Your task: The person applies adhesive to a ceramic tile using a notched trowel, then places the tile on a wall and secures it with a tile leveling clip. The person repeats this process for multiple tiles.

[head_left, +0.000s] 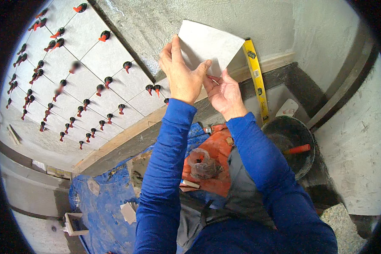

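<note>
A pale grey wall tile (211,40) is held up at a tilt in front of the bare plastered wall. My left hand (183,76) grips it by its left edge, fingers behind and thumb at the lower edge. Close beneath the tile's lower corner is my right hand (225,96), turned palm up, its fingers curled around a thin red pencil-like thing (214,79). Whether those fingertips also touch the tile is hard to tell. To the left, the wall carries laid tiles (91,70) with black and red levelling clips (104,36) along their joints.
A yellow spirit level (256,76) leans against the wall at right. Near it stands a black bucket (311,163) with a red-handled tool (298,149). A wooden batten (127,130) runs under the tiles. On the floor lie blue sheeting (101,211), an orange bag (218,178) and tile offcuts (129,212).
</note>
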`<state>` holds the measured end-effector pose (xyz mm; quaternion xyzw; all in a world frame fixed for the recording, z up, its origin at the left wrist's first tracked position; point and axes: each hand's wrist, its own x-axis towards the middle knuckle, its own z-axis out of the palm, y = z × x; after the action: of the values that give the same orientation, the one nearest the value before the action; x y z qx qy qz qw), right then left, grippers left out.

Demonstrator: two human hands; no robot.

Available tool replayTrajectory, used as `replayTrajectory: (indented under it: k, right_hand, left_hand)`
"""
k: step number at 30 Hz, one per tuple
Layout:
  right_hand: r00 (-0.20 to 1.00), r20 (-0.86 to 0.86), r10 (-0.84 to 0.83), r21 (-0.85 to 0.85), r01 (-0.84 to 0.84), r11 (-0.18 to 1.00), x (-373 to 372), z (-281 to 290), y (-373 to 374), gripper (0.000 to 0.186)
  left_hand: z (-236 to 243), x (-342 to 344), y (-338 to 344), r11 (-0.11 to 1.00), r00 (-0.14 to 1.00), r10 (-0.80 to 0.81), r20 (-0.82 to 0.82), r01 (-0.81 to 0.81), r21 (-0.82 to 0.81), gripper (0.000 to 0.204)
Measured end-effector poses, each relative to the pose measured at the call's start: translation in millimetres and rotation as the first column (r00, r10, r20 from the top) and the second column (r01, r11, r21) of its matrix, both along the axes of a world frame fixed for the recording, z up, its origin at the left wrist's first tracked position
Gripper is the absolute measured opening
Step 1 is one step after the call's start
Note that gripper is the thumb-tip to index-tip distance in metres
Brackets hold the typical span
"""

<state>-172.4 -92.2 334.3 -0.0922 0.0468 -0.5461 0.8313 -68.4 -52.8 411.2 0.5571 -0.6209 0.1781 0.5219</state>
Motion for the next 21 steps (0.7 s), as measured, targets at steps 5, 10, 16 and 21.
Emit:
replayTrajectory:
  k: [5, 10, 16, 21]
  right_hand:
    - [1.000, -0.021, -0.005, -0.023, 0.004, 1.000, -6.2, -2.9, -7.5, 0.048]
    - [0.998, -0.065, -0.007, 0.067, 0.011, 0.998, -12.9, -8.4, -19.9, 0.051]
    - [0.978, -0.200, -0.065, 0.061, 0.078, 0.995, -26.3, -16.2, -35.1, 0.055]
    - [0.968, -0.236, -0.082, 0.139, 0.117, 0.983, -29.9, -20.5, -42.9, 0.053]
  left_hand:
    - [-10.9, 7.1, -6.0, 0.999, 0.996, -0.033, -0.079, 0.035, 0.033, 0.103]
    - [-29.6, 18.8, -12.8, 0.993, 0.985, -0.036, -0.168, 0.054, 0.106, 0.095]
    - [-48.3, 29.2, -16.2, 0.954, 0.909, -0.133, -0.395, 0.226, 0.198, 0.084]
    - [-53.8, 27.0, -13.2, 0.935, 0.886, -0.137, -0.443, 0.263, 0.237, 0.079]
